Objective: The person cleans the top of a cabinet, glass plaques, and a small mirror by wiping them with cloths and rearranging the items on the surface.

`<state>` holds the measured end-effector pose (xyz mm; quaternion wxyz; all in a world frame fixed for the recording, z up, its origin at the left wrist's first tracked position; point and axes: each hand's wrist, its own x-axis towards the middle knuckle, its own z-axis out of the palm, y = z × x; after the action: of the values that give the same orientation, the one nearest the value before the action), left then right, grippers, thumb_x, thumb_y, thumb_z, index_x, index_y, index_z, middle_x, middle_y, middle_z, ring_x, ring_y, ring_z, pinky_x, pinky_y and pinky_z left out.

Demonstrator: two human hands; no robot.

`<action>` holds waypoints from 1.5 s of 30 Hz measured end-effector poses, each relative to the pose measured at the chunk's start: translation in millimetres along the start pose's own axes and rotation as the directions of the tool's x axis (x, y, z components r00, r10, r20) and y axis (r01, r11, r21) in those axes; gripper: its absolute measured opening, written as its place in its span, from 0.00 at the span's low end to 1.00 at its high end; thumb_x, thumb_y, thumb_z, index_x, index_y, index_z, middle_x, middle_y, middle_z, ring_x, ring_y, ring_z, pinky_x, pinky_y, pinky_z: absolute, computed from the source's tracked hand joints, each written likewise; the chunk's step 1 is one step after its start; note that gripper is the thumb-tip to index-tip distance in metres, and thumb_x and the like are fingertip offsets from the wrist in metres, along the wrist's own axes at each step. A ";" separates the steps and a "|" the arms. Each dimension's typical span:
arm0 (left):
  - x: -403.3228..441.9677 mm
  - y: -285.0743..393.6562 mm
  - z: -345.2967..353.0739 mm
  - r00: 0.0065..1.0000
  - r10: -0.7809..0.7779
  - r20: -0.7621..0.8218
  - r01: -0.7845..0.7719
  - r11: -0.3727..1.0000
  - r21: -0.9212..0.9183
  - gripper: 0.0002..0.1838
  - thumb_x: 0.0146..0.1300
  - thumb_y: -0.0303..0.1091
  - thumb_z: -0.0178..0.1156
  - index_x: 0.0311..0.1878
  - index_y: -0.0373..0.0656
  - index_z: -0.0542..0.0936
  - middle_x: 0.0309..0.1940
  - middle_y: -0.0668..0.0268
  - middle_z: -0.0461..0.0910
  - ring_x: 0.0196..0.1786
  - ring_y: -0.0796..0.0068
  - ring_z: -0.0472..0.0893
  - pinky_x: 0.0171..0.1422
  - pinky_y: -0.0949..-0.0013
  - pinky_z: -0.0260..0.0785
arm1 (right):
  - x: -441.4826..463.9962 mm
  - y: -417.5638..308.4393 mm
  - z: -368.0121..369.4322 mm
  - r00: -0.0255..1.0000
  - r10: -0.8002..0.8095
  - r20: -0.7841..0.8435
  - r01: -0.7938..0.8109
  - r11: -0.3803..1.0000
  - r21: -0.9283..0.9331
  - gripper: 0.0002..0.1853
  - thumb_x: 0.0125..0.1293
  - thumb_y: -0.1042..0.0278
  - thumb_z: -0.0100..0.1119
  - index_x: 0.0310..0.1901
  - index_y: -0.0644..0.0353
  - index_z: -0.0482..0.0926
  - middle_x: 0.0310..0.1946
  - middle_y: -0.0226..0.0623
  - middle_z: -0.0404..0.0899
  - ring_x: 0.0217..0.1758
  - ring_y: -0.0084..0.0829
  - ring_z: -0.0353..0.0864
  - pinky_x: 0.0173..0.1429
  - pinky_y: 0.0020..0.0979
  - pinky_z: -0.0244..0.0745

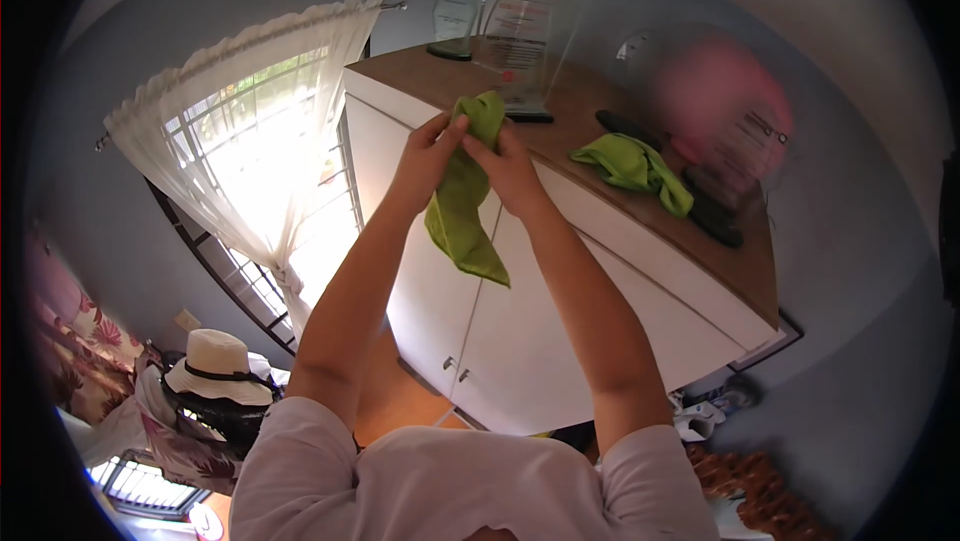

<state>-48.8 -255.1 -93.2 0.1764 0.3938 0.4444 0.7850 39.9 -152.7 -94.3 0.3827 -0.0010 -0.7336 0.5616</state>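
Note:
My left hand and my right hand are raised side by side, both pinching a green cloth. Its upper end is bunched between my fingers, and the rest hangs down to a pointed corner in front of the white cabinet. On the cabinet's brown top, to the right of my hands, lies a second green cloth, crumpled beside a dark oval base. Just behind my hands stands a clear award plaque with red and dark print.
A smaller glass plaque stands at the back corner. Another clear plaque is at the right, near a pink round shape. At left are a curtained window and a white hat. Shoes lie low at right.

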 end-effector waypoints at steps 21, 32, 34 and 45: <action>132.8 -69.8 24.3 0.995 0.098 0.024 -0.101 0.987 0.122 0.13 0.68 0.37 0.45 0.42 0.39 0.74 0.40 0.63 0.79 0.41 0.73 0.76 0.49 0.71 0.66 | 61.9 -15.1 -28.8 0.996 0.078 0.037 0.008 0.345 -0.939 0.17 0.55 0.69 0.51 0.47 0.63 0.76 0.46 0.49 0.74 0.50 0.47 0.74 0.52 0.42 0.70; 118.0 -58.0 33.2 0.979 0.178 -0.098 -0.142 0.944 0.299 0.12 0.66 0.36 0.46 0.43 0.37 0.72 0.39 0.54 0.77 0.42 0.61 0.76 0.47 0.64 0.65 | 119.0 -39.0 -43.9 0.699 -0.683 0.211 0.226 -0.069 -0.972 0.10 0.52 0.65 0.55 0.36 0.57 0.79 0.47 0.48 0.67 0.45 0.46 0.70 0.44 0.42 0.68; 119.5 -62.1 32.4 0.977 0.188 -0.105 -0.161 0.962 0.220 0.12 0.66 0.36 0.46 0.43 0.38 0.72 0.40 0.54 0.77 0.43 0.60 0.76 0.47 0.64 0.65 | 119.8 -14.0 -46.6 0.670 -0.628 0.396 0.406 -0.136 -0.904 0.07 0.52 0.65 0.55 0.31 0.57 0.80 0.47 0.47 0.67 0.45 0.45 0.70 0.43 0.42 0.67; 115.4 -57.7 33.3 0.969 0.213 -0.122 -0.154 0.915 0.372 0.15 0.66 0.37 0.45 0.50 0.38 0.71 0.42 0.49 0.76 0.47 0.50 0.74 0.50 0.61 0.64 | 152.9 -44.5 -31.7 0.617 -0.759 0.208 0.273 -0.041 -0.961 0.09 0.53 0.66 0.56 0.36 0.58 0.79 0.45 0.49 0.67 0.45 0.45 0.69 0.43 0.41 0.68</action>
<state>-99.6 -132.8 -78.4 -0.0094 0.3953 0.5540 0.7326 -31.3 -77.1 30.5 0.6185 -0.0601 -0.7512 -0.2226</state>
